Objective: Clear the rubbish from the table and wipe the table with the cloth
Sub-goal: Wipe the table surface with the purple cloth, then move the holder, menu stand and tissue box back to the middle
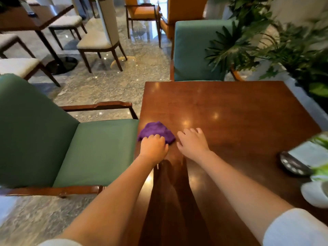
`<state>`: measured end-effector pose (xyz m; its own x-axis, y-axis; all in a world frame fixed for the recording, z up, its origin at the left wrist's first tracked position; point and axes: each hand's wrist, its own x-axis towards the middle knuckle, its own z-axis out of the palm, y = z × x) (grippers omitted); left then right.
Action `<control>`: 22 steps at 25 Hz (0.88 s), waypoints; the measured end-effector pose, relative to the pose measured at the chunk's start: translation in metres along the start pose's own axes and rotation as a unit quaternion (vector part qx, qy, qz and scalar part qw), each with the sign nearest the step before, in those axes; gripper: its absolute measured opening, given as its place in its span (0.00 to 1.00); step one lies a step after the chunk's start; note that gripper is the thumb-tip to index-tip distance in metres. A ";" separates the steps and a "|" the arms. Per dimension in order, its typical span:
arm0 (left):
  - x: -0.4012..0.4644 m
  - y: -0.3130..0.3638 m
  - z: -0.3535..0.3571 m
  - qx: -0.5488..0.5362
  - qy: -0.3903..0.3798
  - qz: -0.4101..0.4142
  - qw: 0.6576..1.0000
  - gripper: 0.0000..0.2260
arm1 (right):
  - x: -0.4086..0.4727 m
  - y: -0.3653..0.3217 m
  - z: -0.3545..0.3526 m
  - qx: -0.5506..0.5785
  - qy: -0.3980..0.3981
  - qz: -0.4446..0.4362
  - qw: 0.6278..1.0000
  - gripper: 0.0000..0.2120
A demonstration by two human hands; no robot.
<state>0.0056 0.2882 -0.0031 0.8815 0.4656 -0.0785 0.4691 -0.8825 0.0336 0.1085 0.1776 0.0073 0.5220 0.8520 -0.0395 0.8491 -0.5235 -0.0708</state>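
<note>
Table: we see a dark, glossy brown wooden top filling the right half of the view, with ceiling lights reflected in it and the shadows of both arms lying along its near part.
Near armchair: a green-cushioned chair with a wooden frame stands at the table's left edge, its seat just beside that edge.
Far armchair: a second green chair stands at the table's far edge, its back towards us.
Plants: leafy green plants crowd the far right, beyond the table's right corner.
Tray: a dark, shiny tray lies at the table's right edge with pale paper on it; we cannot tell what the paper is, since that part is blurred.
White dish: a white rounded vessel stands near the right edge, nearer to us than the tray and cut off by the frame.
Left hand: we see it palm down with fingers curled over the cloth's near side, pressing it onto the table.
Right hand: it lies flat on the bare wood with fingers spread wide, holding nothing, just right of the cloth.
Cloth: a bunched purple cloth lies on the table at its left edge, under the left hand's fingers.
</note>
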 end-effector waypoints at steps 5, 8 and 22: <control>-0.036 0.060 -0.003 -0.019 0.048 0.057 0.997 0.15 | -0.085 0.022 -0.009 0.010 0.005 0.109 0.994 0.13; -0.049 0.100 -0.004 -0.039 0.066 0.102 0.992 0.15 | -0.127 0.047 -0.012 0.010 0.028 0.145 0.989 0.13; -0.058 0.337 0.054 -0.100 0.110 0.050 0.988 0.22 | -0.269 0.275 -0.026 -0.072 0.128 0.194 0.970 0.16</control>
<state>0.1098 -0.0402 -0.0415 0.9034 0.4003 0.1537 0.3617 -0.9039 0.2283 0.2042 -0.1956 0.0239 0.7923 0.5714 0.2140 0.5770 -0.8157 0.0414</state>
